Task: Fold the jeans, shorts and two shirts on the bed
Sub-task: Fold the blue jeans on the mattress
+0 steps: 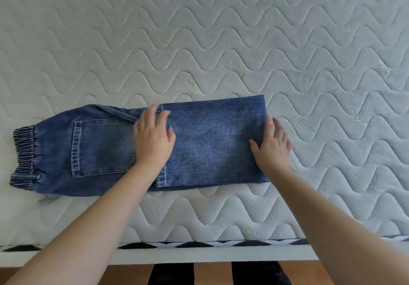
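Near the front edge of the bed [199, 41], the jeans [106, 149] lie flat across the quilted mattress, with the elastic waistband at the left and the legs already folded back over the seat, so that the hems end close to the back pocket [103, 145]. The left hand [153, 141] rests flat on the hem edge, its fingers [162, 118] straight and a little spread, holding nothing. The right hand [273, 146] presses on the fold at the right end, fingers also straight and open, partly on the denim and partly on the mattress.

The main risk, as it seems, is that the thick denim springs open when the hands lift, because the crease is only pressed and not held. If one hand pushes sideways more than down, the upper layer may slide and the hems will no longer match. The jeans are near the mattress edge, so a strong pull toward the person could drag them off. The shorts and the two shirts are not visible here.
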Available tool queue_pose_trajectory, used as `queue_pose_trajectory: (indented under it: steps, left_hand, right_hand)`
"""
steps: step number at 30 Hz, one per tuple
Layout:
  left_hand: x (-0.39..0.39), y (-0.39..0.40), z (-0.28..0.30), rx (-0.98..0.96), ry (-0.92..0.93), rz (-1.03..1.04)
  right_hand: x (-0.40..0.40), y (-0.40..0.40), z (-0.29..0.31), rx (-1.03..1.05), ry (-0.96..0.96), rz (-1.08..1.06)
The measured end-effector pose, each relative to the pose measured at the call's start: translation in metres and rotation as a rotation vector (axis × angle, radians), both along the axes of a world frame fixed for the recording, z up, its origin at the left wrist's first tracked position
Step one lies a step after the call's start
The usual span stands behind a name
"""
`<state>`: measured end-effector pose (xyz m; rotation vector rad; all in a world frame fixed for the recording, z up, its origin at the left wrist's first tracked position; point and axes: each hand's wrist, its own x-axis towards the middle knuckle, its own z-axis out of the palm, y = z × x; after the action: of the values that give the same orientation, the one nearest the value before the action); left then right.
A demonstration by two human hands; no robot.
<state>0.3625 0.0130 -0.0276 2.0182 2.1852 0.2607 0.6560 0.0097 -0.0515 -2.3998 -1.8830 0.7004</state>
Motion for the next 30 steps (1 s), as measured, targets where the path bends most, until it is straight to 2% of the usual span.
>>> queue_pose_trajectory:
  steps: [2,4,6,11,14,18,21,24,26,30]
  left_hand:
    - [0.009,0.009,-0.012,-0.039,0.079,-0.206]
    - [0.011,0.011,-0.029,-0.152,0.154,-0.292]
    - [0.004,0.007,-0.048,-0.236,0.222,-0.293]
    - [-0.008,0.001,-0.067,-0.249,0.300,-0.238]
    - [-0.007,0.002,-0.069,-0.255,0.297,-0.229]
    - [-0.008,0.008,-0.063,-0.351,0.260,-0.240]
    - [-0.012,0.015,-0.047,-0.364,0.112,-0.293]
    - [-0.031,0.011,-0.024,-0.202,-0.054,-0.281]
    - [-0.054,0.001,-0.016,-0.105,-0.070,-0.216]
    - [-0.120,-0.029,-0.011,-0.121,-0.084,-0.053]
  right_hand:
    - [-0.012,0.008,-0.002,0.052,-0.015,0.101]
    - [-0.027,0.017,-0.006,0.078,-0.017,0.207]
    - [-0.039,0.027,-0.013,0.077,-0.021,0.329]
    - [-0.019,0.049,-0.033,0.033,-0.092,0.530]
    - [-0.004,0.049,-0.038,0.026,-0.160,0.547]
    - [-0.021,0.045,-0.034,-0.004,-0.168,0.456]
    - [-0.047,0.039,-0.020,0.001,-0.132,0.368]
    - [-0.085,0.030,-0.003,0.038,-0.006,0.397]
    - [-0.117,0.025,0.009,0.041,0.164,0.362]
    - [-0.177,0.015,0.024,-0.049,0.545,0.145]
